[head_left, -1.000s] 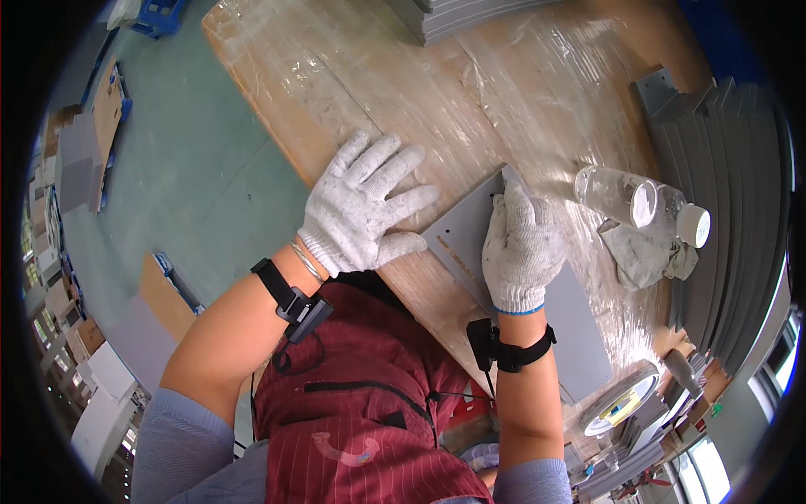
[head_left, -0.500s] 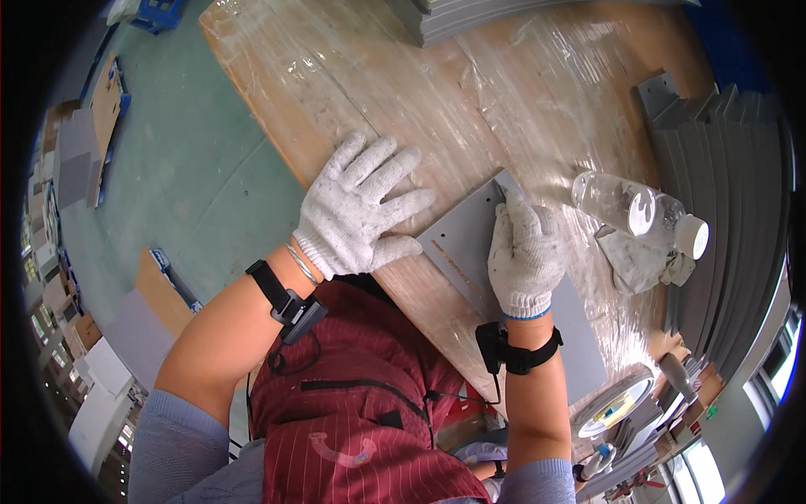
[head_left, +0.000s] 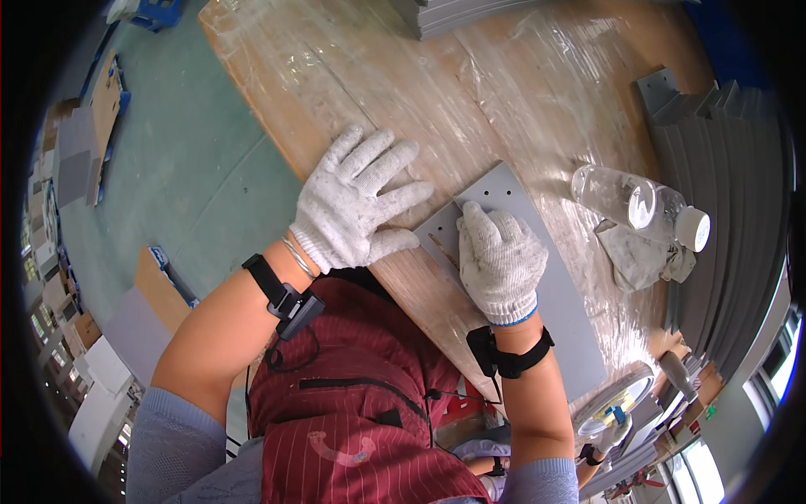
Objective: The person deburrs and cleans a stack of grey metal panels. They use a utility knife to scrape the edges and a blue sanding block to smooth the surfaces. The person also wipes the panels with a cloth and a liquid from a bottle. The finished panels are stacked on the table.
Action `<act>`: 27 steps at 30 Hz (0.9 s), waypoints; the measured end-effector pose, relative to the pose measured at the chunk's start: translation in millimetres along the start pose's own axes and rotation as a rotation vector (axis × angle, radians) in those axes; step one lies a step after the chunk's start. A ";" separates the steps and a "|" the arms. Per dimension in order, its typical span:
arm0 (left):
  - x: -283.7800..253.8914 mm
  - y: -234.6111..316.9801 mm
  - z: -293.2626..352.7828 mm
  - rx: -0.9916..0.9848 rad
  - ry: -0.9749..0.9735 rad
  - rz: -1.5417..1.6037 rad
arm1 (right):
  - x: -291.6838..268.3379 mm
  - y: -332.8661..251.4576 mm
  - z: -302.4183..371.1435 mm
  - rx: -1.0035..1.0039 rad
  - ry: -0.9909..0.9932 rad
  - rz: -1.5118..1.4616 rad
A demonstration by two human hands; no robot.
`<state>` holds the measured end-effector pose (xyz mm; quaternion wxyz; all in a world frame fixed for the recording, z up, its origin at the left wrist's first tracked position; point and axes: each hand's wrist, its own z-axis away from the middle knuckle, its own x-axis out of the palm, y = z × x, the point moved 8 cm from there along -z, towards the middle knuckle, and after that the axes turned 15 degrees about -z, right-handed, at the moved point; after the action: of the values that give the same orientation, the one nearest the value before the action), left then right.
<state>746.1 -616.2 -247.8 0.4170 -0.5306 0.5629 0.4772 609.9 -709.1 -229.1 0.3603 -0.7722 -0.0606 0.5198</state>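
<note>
My left hand (head_left: 351, 197), in a white knit glove, lies with its fingers spread on the film-wrapped tabletop (head_left: 395, 92). Its thumb tip is close to the left corner of a flat grey panel (head_left: 567, 315). That panel has small round holes near its far end and a brownish mark along its left edge. On the panel rests my gloved right hand (head_left: 502, 260), fingers curled together. What they hold, if anything, is hidden beneath the glove. A thin edge shows on the panel just beyond the fingertips.
Right of the panel, a clear bottle (head_left: 625, 200) with a white cap lies beside a crumpled cloth (head_left: 634, 259). Stacked grey panels (head_left: 722, 210) stand at the right, more (head_left: 470, 15) at the far edge. A round white-rimmed object (head_left: 614, 399) sits near another person's gloved hand (head_left: 614, 433).
My right hand has shifted left across the panel and its fingers have curled in, uncovering the far right corner and more holes. My left hand has barely moved.
</note>
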 end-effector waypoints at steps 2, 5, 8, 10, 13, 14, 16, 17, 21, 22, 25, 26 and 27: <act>-0.2 0.2 0.1 0.000 -0.004 0.006 | -10.7 17.2 4.3 0.116 0.216 0.004; -0.4 0.4 -0.2 -0.006 -0.019 0.011 | -12.6 27.6 4.6 0.158 0.326 0.054; 0.3 -0.2 0.2 -0.014 -0.009 0.007 | 6.5 -7.2 -1.3 0.017 0.033 0.049; -0.8 0.2 -0.4 -0.007 0.006 0.004 | 2.8 -9.5 0.9 0.008 0.037 0.031; -3.8 1.6 -2.1 0.000 0.002 0.011 | -14.1 39.1 10.7 0.307 0.392 -0.012; -2.6 0.2 -0.1 -0.007 -0.006 0.005 | -13.8 31.7 4.0 0.282 0.347 0.048; -0.2 -0.1 1.0 -0.008 -0.010 0.007 | 3.8 -6.4 -0.4 0.107 0.085 0.022; 0.1 0.1 0.4 -0.003 -0.007 0.000 | 14.0 -24.2 2.3 0.013 -0.044 0.008; -0.9 1.0 -1.1 -0.006 -0.002 -0.003 | -5.3 0.5 19.0 0.100 0.236 -0.035; -1.1 0.8 0.0 -0.013 -0.004 0.003 | -17.4 20.0 23.4 0.201 0.434 -0.047; 0.5 0.9 -0.3 -0.012 -0.029 -0.020 | -2.5 -5.7 11.9 0.142 0.213 0.084; 0.8 0.6 -0.4 -0.010 -0.027 -0.018 | 16.0 -22.5 12.2 0.049 -0.024 0.019; 1.7 0.6 0.5 -0.008 -0.025 -0.016 | 27.1 -36.7 17.9 -0.018 -0.120 -0.006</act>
<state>745.3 -616.1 -249.5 0.4258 -0.5307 0.5515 0.4826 617.3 -660.7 -230.5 0.3508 -0.7426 -0.0891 0.5635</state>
